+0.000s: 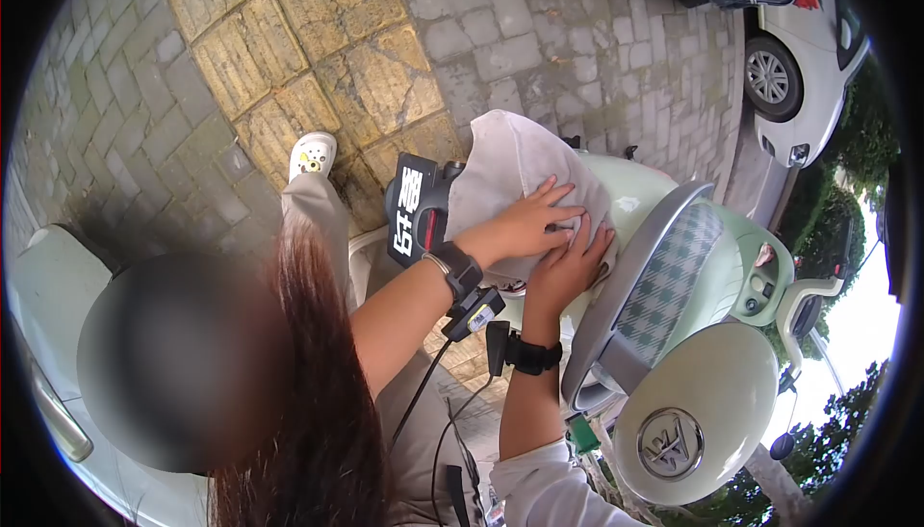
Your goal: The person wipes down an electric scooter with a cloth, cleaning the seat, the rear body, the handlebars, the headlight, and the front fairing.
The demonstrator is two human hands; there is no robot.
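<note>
My left hand (525, 226) lies palm down on a grey cloth (496, 166), its fingers spread. Just beside it, touching or nearly touching it, my right hand (571, 262) rests on the cloth's lower edge with its fingers extended. The cloth drapes over the rear of a light green scooter (640, 185), between a black plate with white characters (409, 209) and the grey-rimmed checked seat (671, 272). Each wrist wears a black strap with a small device. What is under the cloth is hidden.
A round cream part with a metal emblem (698, 411) stands at the lower right. A white car (808, 75) and a dark vehicle are at the upper right. A blurred head with long hair (322, 363) fills the lower left. Grey and yellow paving (366, 65) lies below.
</note>
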